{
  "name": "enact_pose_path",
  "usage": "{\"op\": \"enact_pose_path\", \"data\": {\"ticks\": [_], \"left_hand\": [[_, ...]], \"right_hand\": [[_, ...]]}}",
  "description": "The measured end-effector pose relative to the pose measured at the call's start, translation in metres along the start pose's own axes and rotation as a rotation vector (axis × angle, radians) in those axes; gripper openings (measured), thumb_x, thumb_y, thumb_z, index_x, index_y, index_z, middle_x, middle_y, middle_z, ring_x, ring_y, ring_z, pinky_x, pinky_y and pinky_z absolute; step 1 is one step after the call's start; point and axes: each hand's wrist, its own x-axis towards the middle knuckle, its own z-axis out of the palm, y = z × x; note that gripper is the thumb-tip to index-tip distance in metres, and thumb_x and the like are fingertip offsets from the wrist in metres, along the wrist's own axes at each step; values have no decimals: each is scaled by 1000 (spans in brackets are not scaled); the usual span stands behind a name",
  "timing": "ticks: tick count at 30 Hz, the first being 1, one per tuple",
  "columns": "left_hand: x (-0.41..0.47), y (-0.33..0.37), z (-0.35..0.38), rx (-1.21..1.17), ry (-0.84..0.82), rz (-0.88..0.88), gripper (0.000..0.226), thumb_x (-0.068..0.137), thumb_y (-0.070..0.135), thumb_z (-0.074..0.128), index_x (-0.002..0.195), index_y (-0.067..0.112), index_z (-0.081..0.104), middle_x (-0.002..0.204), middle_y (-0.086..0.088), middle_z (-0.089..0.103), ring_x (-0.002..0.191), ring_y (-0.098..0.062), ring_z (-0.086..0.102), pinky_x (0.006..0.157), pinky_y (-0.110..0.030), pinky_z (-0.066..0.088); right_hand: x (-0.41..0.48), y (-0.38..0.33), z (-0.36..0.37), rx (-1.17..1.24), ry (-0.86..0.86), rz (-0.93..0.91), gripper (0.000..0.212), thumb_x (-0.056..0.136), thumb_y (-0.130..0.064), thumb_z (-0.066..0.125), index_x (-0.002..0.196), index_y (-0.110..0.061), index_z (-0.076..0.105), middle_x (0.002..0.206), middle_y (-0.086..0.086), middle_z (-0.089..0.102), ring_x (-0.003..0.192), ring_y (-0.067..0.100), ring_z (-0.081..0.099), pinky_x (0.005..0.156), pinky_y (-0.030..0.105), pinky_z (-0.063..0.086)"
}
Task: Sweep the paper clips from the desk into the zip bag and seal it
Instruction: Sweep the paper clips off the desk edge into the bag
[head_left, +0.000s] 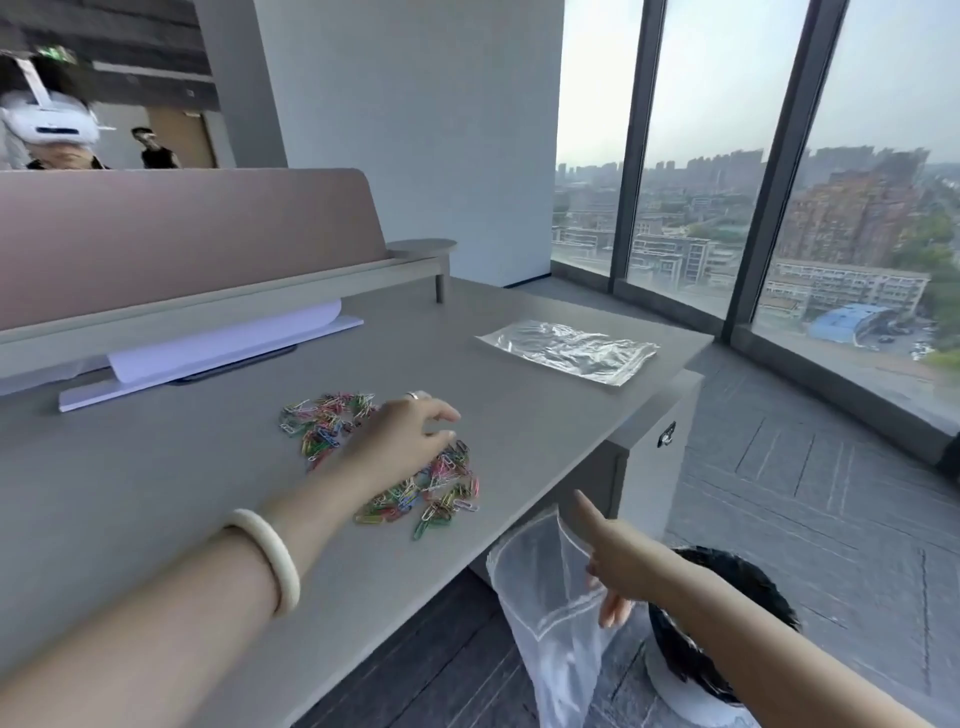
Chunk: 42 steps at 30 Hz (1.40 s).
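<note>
A left hand (400, 436) is laid palm down, fingers loosely spread and only slightly bent, over a scatter of coloured paper clips (441, 488) at the centre of the frame. Nothing is gripped by it. A ring (418, 396) is worn on one finger and a pale bangle (270, 556) on the wrist. The clips are spread across the grey desk (156, 467) in two loose patches, one above and to the left of the hand, the other below and to its right, close to the desk's near edge.

At the lower centre-right, a clear zip bag (540, 582) is held by the right hand (618, 561) just below that edge. The bag's rim is pinched between thumb and lower fingers, while the index finger is stretched out toward the desk. The mouth of the bag is held open and the rest hangs down toward the dark floor. No clips can be made out inside it.

A second clear plastic bag (571, 351) is seen lying flat on the desk, right of centre and well apart from the clips. A white sheet (223, 343) is propped under a low shelf at the middle left, backed by a pink partition (182, 234). A round bin lined in black (727, 623) is partly covered by the right forearm at the lower right. A person wearing a white headset (52, 124) is seen beyond the partition at the upper left. A city skyline is framed by floor-to-ceiling windows (727, 156) at the upper right.
</note>
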Motion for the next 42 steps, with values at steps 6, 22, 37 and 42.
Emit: {"op": "enact_pose_path", "data": {"ticks": [6, 22, 37, 42], "left_hand": [[53, -52, 28, 125, -271, -14, 44, 97, 32, 38, 139, 19, 40, 151, -5, 33, 140, -23, 28, 115, -37, 20], [23, -41, 49, -9, -403, 377, 34, 93, 23, 50, 127, 21, 56, 144, 7, 45, 137, -9, 34, 113, -24, 24], [4, -29, 38, -112, -345, 413, 39, 89, 27, 57, 128, 25, 55, 140, 12, 48, 127, -5, 45, 103, -18, 31], [7, -39, 38, -23, -389, 290, 52, 94, 37, 46, 141, 18, 37, 154, 3, 28, 142, -12, 24, 115, -27, 17]], "right_hand": [[34, -17, 10, -92, -139, 109, 40, 89, -2, 45, 129, 3, 48, 110, 21, 68, 63, 20, 68, 62, 26, 61], [-7, -36, 24, -481, 163, 119, 42, 85, 6, 31, 121, -6, 50, 117, 15, 61, 104, 31, 62, 81, 36, 50], [-40, -67, 8, -416, 217, 21, 51, 86, 14, 41, 132, -8, 50, 126, 11, 57, 102, 32, 66, 71, 36, 57], [-35, -63, 8, -280, 182, 35, 37, 91, 2, 46, 127, -1, 54, 118, 20, 64, 100, 28, 68, 64, 27, 57]]}}
